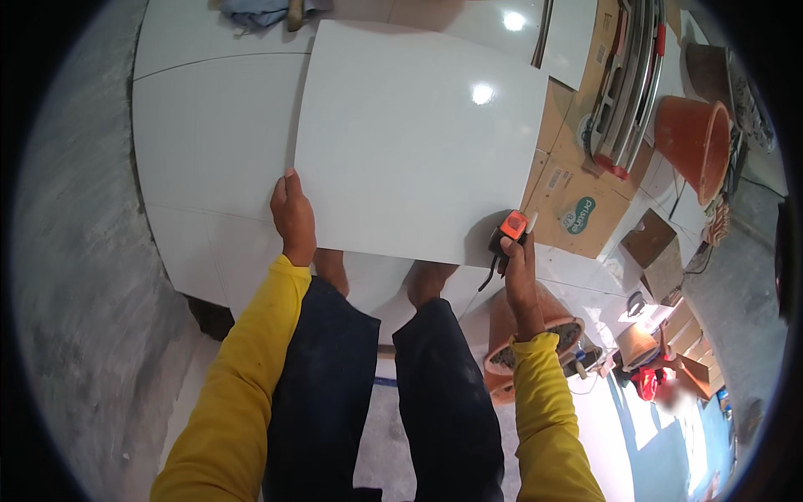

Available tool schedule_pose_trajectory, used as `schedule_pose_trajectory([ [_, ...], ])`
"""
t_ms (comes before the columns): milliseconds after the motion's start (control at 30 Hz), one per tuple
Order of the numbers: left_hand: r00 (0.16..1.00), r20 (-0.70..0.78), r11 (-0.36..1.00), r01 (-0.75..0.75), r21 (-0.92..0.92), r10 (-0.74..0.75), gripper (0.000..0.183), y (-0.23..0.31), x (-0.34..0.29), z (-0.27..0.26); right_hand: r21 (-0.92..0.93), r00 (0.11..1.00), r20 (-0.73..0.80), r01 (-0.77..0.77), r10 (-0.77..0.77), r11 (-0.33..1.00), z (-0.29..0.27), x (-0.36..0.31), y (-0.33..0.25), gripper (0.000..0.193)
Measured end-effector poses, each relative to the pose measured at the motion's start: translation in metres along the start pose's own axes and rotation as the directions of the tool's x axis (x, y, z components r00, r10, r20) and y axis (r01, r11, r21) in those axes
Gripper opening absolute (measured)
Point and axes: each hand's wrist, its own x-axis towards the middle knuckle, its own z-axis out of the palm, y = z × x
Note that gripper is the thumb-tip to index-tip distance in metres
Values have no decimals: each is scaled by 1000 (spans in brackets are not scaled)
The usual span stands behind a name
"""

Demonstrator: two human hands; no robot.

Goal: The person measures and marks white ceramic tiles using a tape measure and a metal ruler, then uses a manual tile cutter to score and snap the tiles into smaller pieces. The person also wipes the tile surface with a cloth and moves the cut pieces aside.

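Note:
A large glossy white tile [410, 142] is in front of me, above my bare feet. At its left edge, near the lower corner, my left hand [294, 219] is closed on the rim, thumb along the side and the other fingers hidden. By the tile's lower right corner, my right hand [520, 276] is wrapped round an orange and black tape measure [509, 230], from which a dark strap hangs. A thin pale stick-like piece [531, 222] pokes up beside the tape measure; its kind is unclear.
Pale tiled floor [213, 134] surrounds the tile. To the right lie flat cardboard [573, 209], a long metal tile cutter [631, 92] and an orange bucket [693, 142]. Another bucket [552, 305] stands behind my right wrist. Grey cloth [255, 12] lies at the far left; a grey wall [75, 209] runs along the left.

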Motion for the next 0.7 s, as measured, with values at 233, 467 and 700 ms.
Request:
schedule_pose_trajectory([
  [233, 998, 39, 980, -40, -193, 49, 43, -14, 34, 44, 16, 992, 9, 125, -125, 992, -3, 46, 14, 66],
  [467, 996, 17, 984, -87, -153, 91, 43, -26, 65, 42, 12, 977, 115, 178, -178, 984, 7, 79, 16, 71],
  [700, 993, 26, 980, -107, -169, 113, 42, -35, 86, 43, -149, 948, 238, 250, -210, 957, -1, 109, 14, 74],
])
